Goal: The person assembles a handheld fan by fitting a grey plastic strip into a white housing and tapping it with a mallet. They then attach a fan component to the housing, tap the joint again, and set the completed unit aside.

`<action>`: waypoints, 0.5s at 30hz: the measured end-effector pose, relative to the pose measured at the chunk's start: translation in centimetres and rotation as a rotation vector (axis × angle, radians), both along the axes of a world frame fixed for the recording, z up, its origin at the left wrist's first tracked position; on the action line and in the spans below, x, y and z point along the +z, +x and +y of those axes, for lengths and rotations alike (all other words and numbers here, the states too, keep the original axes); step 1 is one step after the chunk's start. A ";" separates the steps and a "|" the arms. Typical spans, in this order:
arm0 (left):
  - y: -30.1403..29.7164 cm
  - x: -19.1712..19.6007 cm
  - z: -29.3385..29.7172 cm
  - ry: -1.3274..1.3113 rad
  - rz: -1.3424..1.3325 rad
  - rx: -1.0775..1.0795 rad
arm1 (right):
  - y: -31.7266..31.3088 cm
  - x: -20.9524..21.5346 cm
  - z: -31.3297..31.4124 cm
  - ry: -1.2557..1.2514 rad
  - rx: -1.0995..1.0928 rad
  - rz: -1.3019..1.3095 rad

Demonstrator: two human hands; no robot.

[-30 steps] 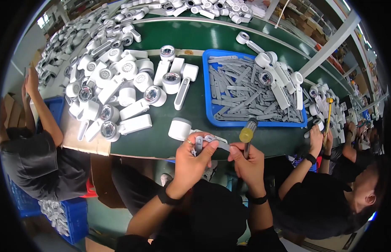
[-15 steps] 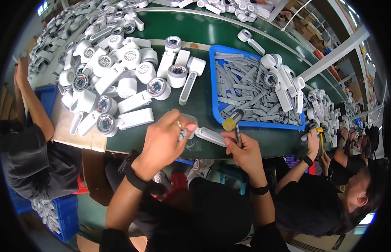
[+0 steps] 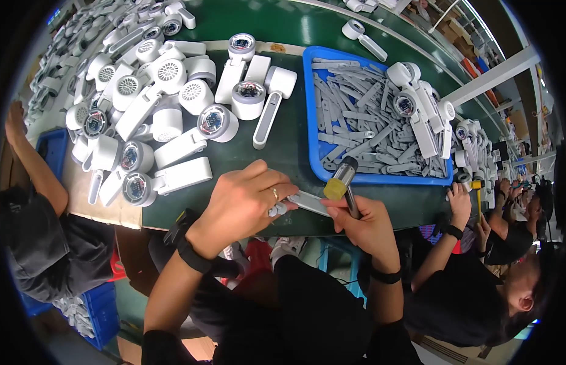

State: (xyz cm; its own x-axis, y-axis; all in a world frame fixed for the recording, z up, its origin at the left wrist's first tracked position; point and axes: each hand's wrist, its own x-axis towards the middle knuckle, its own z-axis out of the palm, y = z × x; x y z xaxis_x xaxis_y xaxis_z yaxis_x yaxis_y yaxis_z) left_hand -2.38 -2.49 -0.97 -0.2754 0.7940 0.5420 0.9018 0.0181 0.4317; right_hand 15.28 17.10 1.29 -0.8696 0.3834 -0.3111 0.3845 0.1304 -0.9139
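Note:
Low over the front edge of the bench, my left hand (image 3: pixel 249 198) is closed at one end of a white handheld-fan body with a grey strip (image 3: pixel 310 202) along its handle. Its round head is hidden by the hand. Grey strip ends (image 3: pixel 277 210) poke out from under my left fingers. My right hand (image 3: pixel 365 225) is closed around the handle of a small mallet (image 3: pixel 339 182) with a yellow-and-black head, held upward. The right thumb and fingertip also touch the far end of the strip.
A blue tray (image 3: pixel 307 121) holds many grey strips, with white fan bodies (image 3: pixel 426 128) over its right side. Fan bodies (image 3: pixel 167 125) pile up at left. One person (image 3: pixel 45 231) sits at left; another (image 3: pixel 459 292) at right grips a yellow-headed hammer (image 3: pixel 476 184).
My left hand has shifted right along the fan body, covering its round head. The right hand has moved slightly right and down with the mallet. The view has shifted a little.

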 end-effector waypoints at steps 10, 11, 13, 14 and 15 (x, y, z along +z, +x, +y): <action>-0.3 -0.1 0.0 -0.037 0.093 -0.063 | -0.5 1.0 -0.2 0.255 0.054 -0.106; -0.2 0.0 0.2 -0.023 0.161 -0.057 | -0.5 1.0 -0.2 0.250 0.042 -0.114; 0.0 -0.1 0.1 -0.022 0.282 -0.053 | -0.5 1.1 -0.3 0.164 0.012 -0.066; 0.2 0.1 0.1 -0.028 0.277 -0.065 | -0.6 1.4 -0.5 0.156 0.002 -0.072; 0.1 0.4 0.2 -0.077 0.275 -0.061 | -1.0 1.9 -0.6 0.139 -0.006 -0.107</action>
